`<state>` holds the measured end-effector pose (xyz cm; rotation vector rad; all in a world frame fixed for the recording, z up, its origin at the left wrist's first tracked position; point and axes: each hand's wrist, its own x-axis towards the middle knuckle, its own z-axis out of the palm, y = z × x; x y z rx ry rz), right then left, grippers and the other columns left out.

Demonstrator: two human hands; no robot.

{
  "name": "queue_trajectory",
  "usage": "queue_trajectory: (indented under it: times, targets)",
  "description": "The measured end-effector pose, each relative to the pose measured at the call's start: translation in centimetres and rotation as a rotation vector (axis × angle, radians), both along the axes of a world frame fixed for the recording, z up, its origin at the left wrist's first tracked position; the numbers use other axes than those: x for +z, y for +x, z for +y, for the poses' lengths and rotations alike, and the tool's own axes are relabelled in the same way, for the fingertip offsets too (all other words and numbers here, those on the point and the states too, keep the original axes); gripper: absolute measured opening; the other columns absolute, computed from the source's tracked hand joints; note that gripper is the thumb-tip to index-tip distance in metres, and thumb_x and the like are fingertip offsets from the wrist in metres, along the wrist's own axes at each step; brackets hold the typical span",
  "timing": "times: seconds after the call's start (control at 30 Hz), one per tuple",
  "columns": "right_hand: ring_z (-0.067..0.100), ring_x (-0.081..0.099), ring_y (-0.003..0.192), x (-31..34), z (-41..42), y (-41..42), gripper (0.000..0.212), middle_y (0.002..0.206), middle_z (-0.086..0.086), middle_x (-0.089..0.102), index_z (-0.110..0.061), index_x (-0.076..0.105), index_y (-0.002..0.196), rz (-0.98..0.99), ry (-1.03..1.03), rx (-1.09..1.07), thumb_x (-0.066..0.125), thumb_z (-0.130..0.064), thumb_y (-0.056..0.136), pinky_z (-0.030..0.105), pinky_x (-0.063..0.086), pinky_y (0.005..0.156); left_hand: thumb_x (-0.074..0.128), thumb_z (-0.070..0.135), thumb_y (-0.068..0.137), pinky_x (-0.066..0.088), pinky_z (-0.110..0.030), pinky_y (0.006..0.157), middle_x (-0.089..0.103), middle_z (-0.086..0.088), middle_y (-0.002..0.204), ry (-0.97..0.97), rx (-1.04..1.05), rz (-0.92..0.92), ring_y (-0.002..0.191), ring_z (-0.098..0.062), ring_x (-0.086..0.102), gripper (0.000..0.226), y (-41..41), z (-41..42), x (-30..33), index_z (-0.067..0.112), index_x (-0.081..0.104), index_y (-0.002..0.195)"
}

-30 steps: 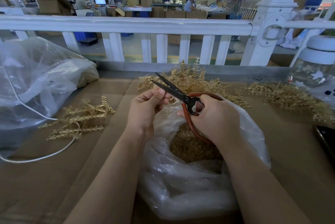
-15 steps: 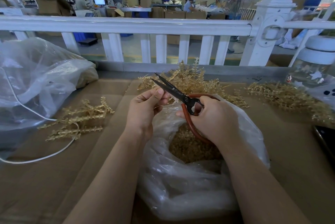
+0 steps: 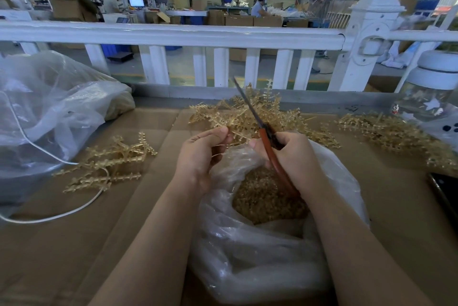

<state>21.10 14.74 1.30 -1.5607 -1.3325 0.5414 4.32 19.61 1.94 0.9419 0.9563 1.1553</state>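
Note:
My right hand [image 3: 295, 157] grips red-handled scissors [image 3: 262, 132]; the blades are together and point up and away toward the white fence. My left hand [image 3: 200, 154] pinches a thin golden plastic sprig [image 3: 235, 129] at its fingertips, just left of the scissors. Both hands hover over an open clear plastic bag [image 3: 260, 256] holding small golden cut pieces [image 3: 262, 199]. Behind the hands lies a pile of golden branched sprigs [image 3: 247, 112].
Cardboard [image 3: 124, 231] covers the table. A small heap of sprigs [image 3: 109, 164] and a white cable [image 3: 49, 216] lie at left beside a large plastic bag [image 3: 44, 107]. More sprigs [image 3: 391, 134], a glass jar [image 3: 431, 97] and a dark phone [image 3: 446, 194] sit at right. A white fence [image 3: 198, 35] borders the table.
The scissors were open and pointing left toward my left hand's fingers; now the blades are together and swung upward. My left hand has shifted slightly and still pinches a sprig.

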Motion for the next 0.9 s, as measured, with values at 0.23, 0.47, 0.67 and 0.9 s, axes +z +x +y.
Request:
queue_trajectory:
  times: [0.23,0.47,0.67,0.9]
  targets:
    - [0.026,0.073,0.077,0.47,-0.17,-0.75,0.014,0.072,-0.002,0.076,-0.017,0.075,0.078,0.152,-0.036,0.088,0.074,-0.025,0.089,0.028,0.058,0.073,0.073,0.018,0.085,0.039,-0.023,0.063,0.071,0.003,0.072,0.043,-0.119,0.123,0.063,-0.008,0.05,0.01,0.4,-0.26,-0.11,0.017,0.077,0.076]
    - [0.008,0.071,0.07,0.37,-0.06,-0.74,0.008,0.071,-0.006,0.075,-0.018,0.074,0.083,0.08,0.02,0.103,0.075,-0.024,0.088,0.005,0.047,0.063,0.073,0.017,0.085,0.041,-0.021,0.059,0.071,0.003,0.07,0.056,-0.09,0.079,0.058,-0.006,0.055,0.008,0.37,-0.13,-0.04,0.017,0.071,0.077]
    - [0.007,0.07,0.067,-0.02,0.16,-0.48,0.01,0.071,-0.009,0.074,-0.021,0.072,0.083,0.021,0.025,0.077,0.077,-0.028,0.087,0.012,0.051,0.061,0.072,0.011,0.085,0.043,-0.016,0.057,0.071,0.002,0.07,0.075,-0.077,0.032,0.059,-0.005,0.057,0.017,0.29,-0.1,-0.01,0.018,0.076,0.069]
    - [0.001,0.062,0.077,-0.27,-0.17,-0.19,0.057,0.081,-0.018,0.067,-0.033,0.064,0.096,-0.363,0.018,-0.047,0.062,-0.083,0.068,0.019,0.048,0.064,0.073,0.016,0.083,0.039,-0.024,0.068,0.064,0.001,0.075,0.141,-0.004,-0.01,0.063,-0.005,0.05,0.004,0.07,-0.26,0.21,0.014,0.071,0.08]
